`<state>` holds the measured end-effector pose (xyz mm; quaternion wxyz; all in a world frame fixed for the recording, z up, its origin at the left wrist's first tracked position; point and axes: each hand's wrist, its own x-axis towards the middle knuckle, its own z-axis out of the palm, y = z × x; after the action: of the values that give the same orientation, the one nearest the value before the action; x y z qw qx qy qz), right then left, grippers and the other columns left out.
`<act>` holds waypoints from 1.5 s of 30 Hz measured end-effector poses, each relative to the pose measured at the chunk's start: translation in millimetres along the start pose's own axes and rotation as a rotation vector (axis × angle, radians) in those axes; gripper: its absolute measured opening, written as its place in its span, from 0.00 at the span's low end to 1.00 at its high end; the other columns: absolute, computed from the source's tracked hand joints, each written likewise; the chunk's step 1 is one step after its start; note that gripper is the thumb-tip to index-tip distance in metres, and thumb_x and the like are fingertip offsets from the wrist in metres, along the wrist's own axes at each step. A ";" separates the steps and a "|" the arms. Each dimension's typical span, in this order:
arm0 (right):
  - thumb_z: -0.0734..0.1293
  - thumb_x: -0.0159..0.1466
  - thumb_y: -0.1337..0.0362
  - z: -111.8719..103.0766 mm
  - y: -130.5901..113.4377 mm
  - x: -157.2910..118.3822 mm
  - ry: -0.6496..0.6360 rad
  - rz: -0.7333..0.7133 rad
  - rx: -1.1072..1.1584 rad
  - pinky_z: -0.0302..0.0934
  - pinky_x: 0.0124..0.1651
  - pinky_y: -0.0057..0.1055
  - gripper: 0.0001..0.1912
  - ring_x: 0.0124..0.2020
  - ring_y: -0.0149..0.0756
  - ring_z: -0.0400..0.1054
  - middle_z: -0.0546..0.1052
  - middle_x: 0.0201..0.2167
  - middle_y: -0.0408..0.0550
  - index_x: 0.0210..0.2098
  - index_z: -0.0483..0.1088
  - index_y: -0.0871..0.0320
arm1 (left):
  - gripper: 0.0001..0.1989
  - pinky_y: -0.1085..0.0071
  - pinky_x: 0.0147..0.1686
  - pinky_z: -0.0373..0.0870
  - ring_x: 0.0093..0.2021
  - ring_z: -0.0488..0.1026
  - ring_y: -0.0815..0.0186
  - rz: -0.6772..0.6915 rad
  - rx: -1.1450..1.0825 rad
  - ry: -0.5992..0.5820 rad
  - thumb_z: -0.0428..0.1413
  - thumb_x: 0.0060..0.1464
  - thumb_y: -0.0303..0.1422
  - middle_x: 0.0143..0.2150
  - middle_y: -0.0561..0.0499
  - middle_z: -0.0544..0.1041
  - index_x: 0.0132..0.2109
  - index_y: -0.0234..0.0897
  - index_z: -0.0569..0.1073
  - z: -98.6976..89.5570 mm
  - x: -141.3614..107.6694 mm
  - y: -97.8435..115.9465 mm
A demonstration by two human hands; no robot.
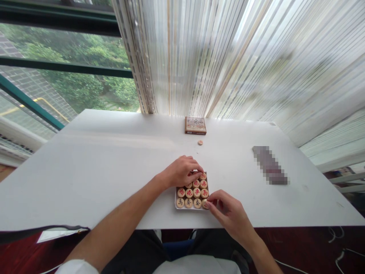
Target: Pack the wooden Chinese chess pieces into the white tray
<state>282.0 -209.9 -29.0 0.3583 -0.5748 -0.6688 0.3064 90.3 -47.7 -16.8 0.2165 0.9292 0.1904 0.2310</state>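
Rows of round wooden Chinese chess pieces (189, 193), marked in red or black, fill a shallow white box (192, 209) near the table's front edge. My left hand (182, 171) reaches over the far side of the box and hides some pieces there. Its thumb and fingertips close on the red-marked piece (203, 176) in the far right corner. At the near right corner, my right hand (229, 211) pinches another piece (205, 204) between thumb and forefinger. That piece sits level with its row, its mark partly covered.
A single loose piece (200, 142) lies on the white table (114, 163) beyond the box. Behind it rests a brown printed box lid or carton (195, 126). A pixelated dark object (270, 166) lies on the right. String curtains (194, 57) hang along the table's far edge.
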 end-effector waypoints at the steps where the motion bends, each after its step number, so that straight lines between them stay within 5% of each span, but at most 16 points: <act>1: 0.67 0.68 0.60 1.1 0.4 0.3 0.008 -0.024 -0.025 0.63 0.32 0.30 0.05 0.30 0.34 0.68 0.76 0.32 0.45 0.37 0.72 0.53 | 0.08 0.64 0.48 0.66 0.42 0.75 0.62 0.001 0.003 -0.001 0.56 0.63 0.33 0.40 0.48 0.82 0.44 0.38 0.80 -0.2 0.0 -0.1; 14: 0.65 0.68 0.64 3.2 4.1 0.9 0.105 -0.082 -0.009 0.65 0.34 0.32 0.03 0.33 0.36 0.69 0.73 0.36 0.48 0.39 0.72 0.53 | 0.11 0.64 0.48 0.66 0.43 0.74 0.61 0.003 0.053 0.017 0.53 0.66 0.34 0.41 0.47 0.81 0.44 0.37 0.79 -3.8 0.5 -2.6; 21: 0.65 0.68 0.67 3.2 4.8 -3.0 0.030 -0.178 -0.013 0.67 0.42 0.34 0.08 0.39 0.38 0.69 0.70 0.38 0.49 0.44 0.76 0.52 | 0.09 0.62 0.50 0.68 0.47 0.73 0.59 -0.090 0.117 0.129 0.56 0.62 0.28 0.45 0.47 0.80 0.48 0.37 0.76 -16.3 -2.9 -21.9; 26: 0.65 0.68 0.67 4.3 5.6 -4.3 0.042 -0.185 -0.039 0.67 0.40 0.34 0.09 0.37 0.37 0.69 0.69 0.36 0.48 0.43 0.77 0.52 | 0.11 0.62 0.49 0.68 0.44 0.72 0.60 -0.114 0.076 0.093 0.60 0.58 0.32 0.40 0.47 0.79 0.48 0.38 0.77 -26.6 -7.7 -28.2; 38: 0.65 0.68 0.66 -2.2 4.4 -5.4 0.101 -0.134 0.069 0.66 0.39 0.32 0.06 0.36 0.37 0.69 0.72 0.35 0.48 0.38 0.75 0.54 | 0.13 0.57 0.56 0.64 0.53 0.68 0.56 -0.157 0.125 0.101 0.65 0.52 0.44 0.49 0.48 0.79 0.40 0.41 0.81 -33.5 -11.9 -39.5; 45: 0.65 0.68 0.65 -2.5 6.3 -7.1 0.101 -0.109 0.092 0.66 0.40 0.34 0.06 0.37 0.38 0.70 0.74 0.36 0.48 0.38 0.75 0.54 | 0.11 0.61 0.51 0.68 0.47 0.71 0.58 -0.230 0.098 0.045 0.60 0.56 0.36 0.42 0.47 0.80 0.45 0.39 0.80 -43.7 -16.9 -45.9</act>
<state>288.0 -216.0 -33.8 0.4339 -0.5353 -0.6652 0.2875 42.4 -3.4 -10.2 0.1916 0.9053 0.3115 0.2161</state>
